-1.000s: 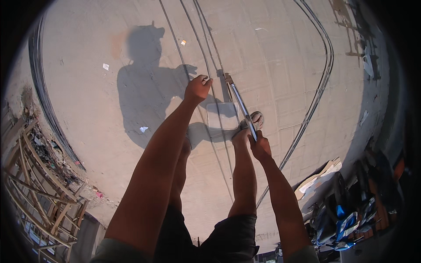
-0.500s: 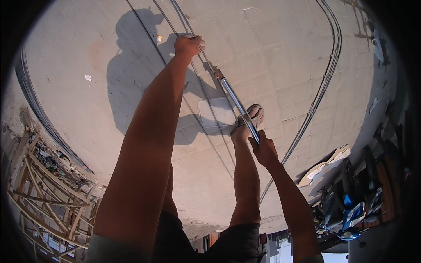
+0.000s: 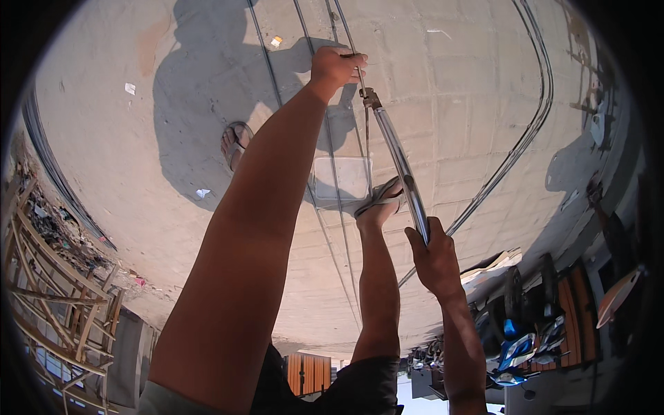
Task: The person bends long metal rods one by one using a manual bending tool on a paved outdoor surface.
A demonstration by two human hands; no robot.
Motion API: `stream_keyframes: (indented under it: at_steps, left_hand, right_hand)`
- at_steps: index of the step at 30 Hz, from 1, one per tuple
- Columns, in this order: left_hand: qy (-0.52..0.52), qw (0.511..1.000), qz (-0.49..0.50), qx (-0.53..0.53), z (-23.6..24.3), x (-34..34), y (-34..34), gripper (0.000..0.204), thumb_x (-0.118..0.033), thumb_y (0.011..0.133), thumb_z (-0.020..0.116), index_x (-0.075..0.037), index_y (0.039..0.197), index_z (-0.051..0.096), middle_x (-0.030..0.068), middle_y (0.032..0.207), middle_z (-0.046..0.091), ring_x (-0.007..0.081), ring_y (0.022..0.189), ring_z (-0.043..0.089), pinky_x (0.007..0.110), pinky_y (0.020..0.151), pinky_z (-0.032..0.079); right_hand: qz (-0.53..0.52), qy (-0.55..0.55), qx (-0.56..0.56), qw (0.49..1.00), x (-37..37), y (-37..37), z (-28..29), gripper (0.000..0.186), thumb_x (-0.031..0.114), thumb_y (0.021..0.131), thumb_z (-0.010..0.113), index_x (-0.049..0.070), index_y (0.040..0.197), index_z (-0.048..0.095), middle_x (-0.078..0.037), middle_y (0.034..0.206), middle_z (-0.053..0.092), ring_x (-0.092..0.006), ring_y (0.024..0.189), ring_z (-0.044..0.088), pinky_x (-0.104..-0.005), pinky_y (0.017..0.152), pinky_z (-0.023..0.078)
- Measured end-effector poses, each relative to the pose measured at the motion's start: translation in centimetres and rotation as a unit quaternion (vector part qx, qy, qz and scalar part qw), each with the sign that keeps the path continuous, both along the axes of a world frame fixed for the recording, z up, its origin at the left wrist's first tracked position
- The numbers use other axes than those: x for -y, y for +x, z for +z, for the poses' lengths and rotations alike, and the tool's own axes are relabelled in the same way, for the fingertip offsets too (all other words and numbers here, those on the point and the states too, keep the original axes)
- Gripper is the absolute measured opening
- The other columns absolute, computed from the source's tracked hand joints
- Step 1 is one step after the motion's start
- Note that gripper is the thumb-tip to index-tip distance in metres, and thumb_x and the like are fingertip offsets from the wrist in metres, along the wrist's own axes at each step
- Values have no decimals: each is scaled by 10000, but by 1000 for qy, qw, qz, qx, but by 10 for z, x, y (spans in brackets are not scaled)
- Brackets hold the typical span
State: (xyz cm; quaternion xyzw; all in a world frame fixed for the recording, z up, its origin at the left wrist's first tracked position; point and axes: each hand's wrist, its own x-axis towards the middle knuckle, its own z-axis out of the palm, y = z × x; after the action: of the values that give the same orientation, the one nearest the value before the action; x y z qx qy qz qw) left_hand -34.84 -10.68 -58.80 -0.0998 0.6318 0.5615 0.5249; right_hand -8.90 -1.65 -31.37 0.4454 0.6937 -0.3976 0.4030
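Observation:
My left hand (image 3: 337, 66) is stretched far out and closed around a thin steel rod (image 3: 333, 173) that runs along the concrete ground. My right hand (image 3: 432, 257) grips the near end of a long metal pipe handle (image 3: 399, 166). The handle's far head (image 3: 370, 97) meets the rod just beside my left hand. Part of the rod forms a rectangular loop (image 3: 339, 181) next to my right foot (image 3: 379, 205), which wears a sandal and stands on or by the rods. My other sandalled foot (image 3: 235, 142) is to the left, in my shadow.
A bundle of long rods (image 3: 527, 135) curves along the right side of the concrete slab (image 3: 456, 83). Wooden frames and debris (image 3: 52, 290) lie at the lower left. Parked motorbikes (image 3: 526, 332) and boards stand at the lower right. Small paper scraps (image 3: 130, 88) dot the ground.
My left hand has stayed closed on the rod while reaching further out. The pipe handle has swung more upright in view. My left foot and the rectangular loop have come into view.

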Motion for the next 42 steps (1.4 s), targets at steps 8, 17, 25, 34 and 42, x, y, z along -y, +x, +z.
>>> stream_keyframes:
  at_steps: [8,17,25,34,42]
  left_hand:
    - [-27,999,-9,-37,-10,1,2,342,-169,876,741,92,1089,677,160,1004,722,263,878,737,340,783,616]
    - [-16,996,-28,-78,-25,9,-3,314,-177,880,734,72,1067,697,138,976,727,226,870,735,295,763,603]
    - [-62,986,-82,-134,-35,14,-15,283,-156,863,747,59,1041,701,124,938,723,207,832,737,280,717,597]
    - [-106,981,-89,-139,-38,6,-9,261,-174,843,781,15,1016,734,87,859,727,145,698,691,261,647,575]
    - [-128,924,-166,-321,-43,7,-7,311,-339,773,786,-79,943,778,44,747,720,139,692,670,281,665,509]
  right_hand:
    - [36,51,32,998,14,33,-41,309,304,967,610,16,1045,531,-272,723,647,-479,695,654,-553,613,494]
    - [-2,63,49,997,68,43,-88,382,409,969,530,79,1158,494,-273,774,666,-477,754,672,-575,679,514]
    - [-87,78,-27,993,109,48,-97,303,288,965,608,47,1087,473,-267,747,648,-484,717,645,-530,598,483]
    - [-69,23,-20,997,38,-15,-38,364,295,933,621,-26,1080,531,-307,746,661,-485,721,668,-524,650,530]
    - [20,96,-55,994,25,-31,-42,256,225,972,628,-14,1017,546,-243,645,616,-451,634,645,-498,536,469]
